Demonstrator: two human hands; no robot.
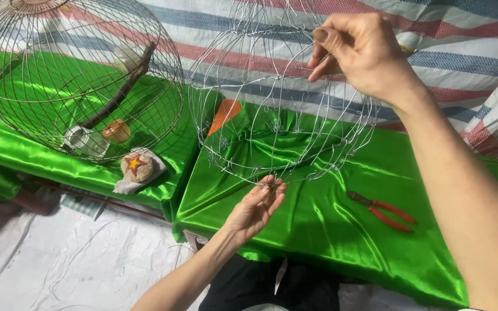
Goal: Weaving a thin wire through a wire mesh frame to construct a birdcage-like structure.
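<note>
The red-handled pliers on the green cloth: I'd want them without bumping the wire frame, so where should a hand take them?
Grip the pliers by the two red handles, coming from the right and above. The handles point right, away from the wire frame, and lie flat, slightly spread, on the green cloth, with the metal nose toward the frame.

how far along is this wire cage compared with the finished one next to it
Done: the wire frame has its domed shape, with ribs joined to a bottom ring. In hand: the left hand pinches the bottom ring and the right hand grips an upper rib. Left: its wires are sparse beside the dense finished cage, which has a perch and cups inside. The red-handled pliers lie untouched on the green cloth.
</note>
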